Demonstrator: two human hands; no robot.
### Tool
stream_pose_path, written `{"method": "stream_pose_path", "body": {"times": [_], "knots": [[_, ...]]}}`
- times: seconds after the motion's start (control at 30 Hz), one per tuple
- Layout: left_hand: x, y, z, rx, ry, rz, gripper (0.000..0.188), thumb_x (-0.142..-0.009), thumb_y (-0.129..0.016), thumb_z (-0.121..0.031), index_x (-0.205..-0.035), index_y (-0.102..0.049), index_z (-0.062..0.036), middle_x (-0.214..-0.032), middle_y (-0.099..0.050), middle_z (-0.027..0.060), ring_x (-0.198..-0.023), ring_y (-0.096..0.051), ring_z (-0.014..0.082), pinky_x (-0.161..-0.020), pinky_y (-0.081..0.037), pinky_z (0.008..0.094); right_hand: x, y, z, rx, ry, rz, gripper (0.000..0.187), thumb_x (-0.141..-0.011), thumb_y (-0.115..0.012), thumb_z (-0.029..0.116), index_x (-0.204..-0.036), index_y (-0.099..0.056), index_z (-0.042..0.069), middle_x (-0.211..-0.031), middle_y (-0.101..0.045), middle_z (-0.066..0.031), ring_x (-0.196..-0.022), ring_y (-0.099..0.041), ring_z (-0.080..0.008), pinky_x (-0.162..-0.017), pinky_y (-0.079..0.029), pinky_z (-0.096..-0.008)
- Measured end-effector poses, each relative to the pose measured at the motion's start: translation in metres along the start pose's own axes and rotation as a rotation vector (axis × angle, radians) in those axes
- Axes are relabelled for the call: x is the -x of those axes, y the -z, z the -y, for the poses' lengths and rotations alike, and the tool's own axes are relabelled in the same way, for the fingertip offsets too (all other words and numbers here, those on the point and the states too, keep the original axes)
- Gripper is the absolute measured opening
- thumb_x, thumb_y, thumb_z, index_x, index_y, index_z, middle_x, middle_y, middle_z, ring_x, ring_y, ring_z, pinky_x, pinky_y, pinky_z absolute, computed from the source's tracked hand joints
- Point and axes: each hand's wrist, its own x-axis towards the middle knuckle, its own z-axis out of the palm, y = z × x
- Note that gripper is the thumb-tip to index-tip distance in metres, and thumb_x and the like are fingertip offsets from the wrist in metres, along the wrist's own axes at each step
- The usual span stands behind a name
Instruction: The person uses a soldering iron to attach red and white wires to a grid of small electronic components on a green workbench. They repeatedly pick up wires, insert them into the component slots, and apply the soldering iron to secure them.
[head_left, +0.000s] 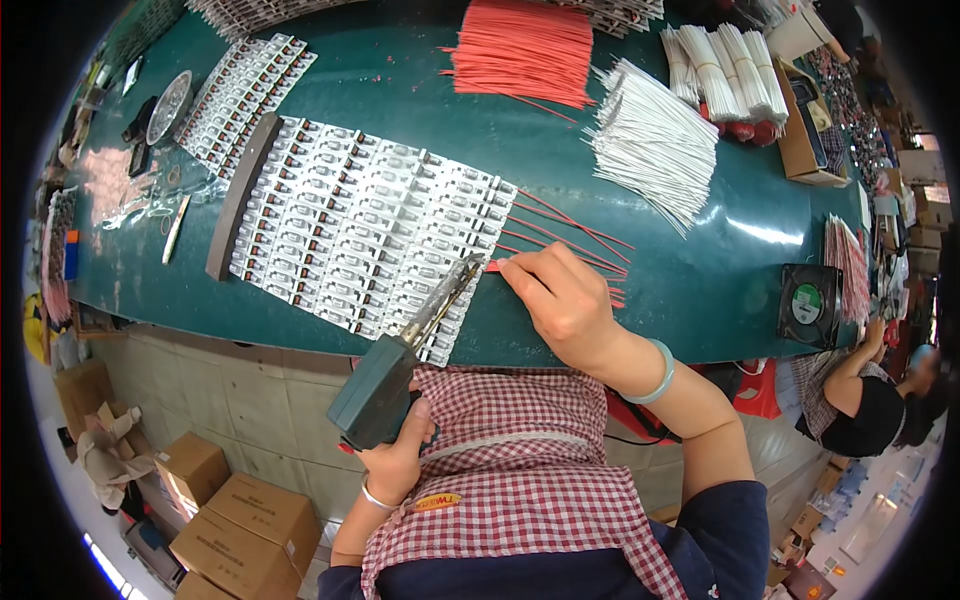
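My left hand [402, 455] grips a dark green soldering gun [372, 395] from below, its long metal tip reaching up and right to the near right edge of an array of small metal parts [350, 215]. At that same edge, close to the tip, my right hand [563, 295] pinches the end of a red wire [492, 266]. Several other red wires [570, 217] stick out to the right from the array's farther rows. The fingers hide part of the wire and its exact contact with the metal part. A dark bar [243, 200] lies along the array's left side.
Bundles of red wires [525, 50] and white wires [655, 145] lie at the back of the green table [400, 85]. A second array [245, 100] and a round metal dish [170, 105] are at left. A black fan [808, 305] stands at right, near another person [865, 395].
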Motion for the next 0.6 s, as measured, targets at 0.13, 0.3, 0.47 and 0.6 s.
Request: {"method": "stream_pose_path", "body": {"times": [0.13, 0.3, 0.47, 0.6], "knots": [[0.002, 0.002, 0.007, -0.043, 0.015, 0.01, 0.031, -0.096, -0.076, -0.001, -0.125, -0.067, 0.0048, -0.104, -0.073, 0.0111, -0.07, -0.066, 0.0112, -0.059, -0.052, 0.0266, 0.0, 0.002, -0.001, 0.006, 0.008, 0.025, 0.034, -0.071, -0.073, -0.004, -0.105, -0.073, -0.008, -0.097, -0.068, -0.0119, -0.082, -0.063, -0.0252, -0.062, -0.053, -0.0336], [0.003, 0.011, 0.021, -0.253, -0.041, 0.062, 0.025, -0.097, -0.076, -0.003, -0.12, -0.069, 0.0046, -0.097, -0.072, 0.0088, -0.072, -0.067, 0.0125, -0.063, -0.054, 0.0294, -0.001, 0.001, 0.0, 0.024, 0.011, 0.028, 0.032, -0.072, -0.073, -0.003, -0.104, -0.073, -0.008, -0.097, -0.067, -0.0117, -0.082, -0.062, -0.0251, -0.063, -0.053, -0.0333], [0.001, 0.015, 0.034, -0.4, -0.205, 0.084, 0.023, -0.098, -0.075, -0.002, -0.119, -0.068, 0.0025, -0.088, -0.069, 0.0053, -0.07, -0.064, 0.0102, -0.06, -0.052, 0.0267, -0.001, 0.001, 0.0, 0.026, 0.012, 0.026, 0.031, -0.073, -0.073, -0.003, -0.103, -0.073, -0.007, -0.097, -0.067, -0.0112, -0.082, -0.062, -0.0248, -0.063, -0.053, -0.0328], [-0.004, 0.02, 0.038, -0.53, -0.339, 0.118, 0.02, -0.098, -0.076, -0.005, -0.116, -0.07, 0.0029, -0.091, -0.07, 0.0048, -0.073, -0.066, 0.0114, -0.062, -0.053, 0.0279, -0.001, 0.0, 0.0, 0.039, 0.016, 0.025, 0.031, -0.073, -0.074, -0.003, -0.103, -0.073, -0.007, -0.096, -0.067, -0.0105, -0.082, -0.062, -0.0244, -0.063, -0.053, -0.0326]]}}
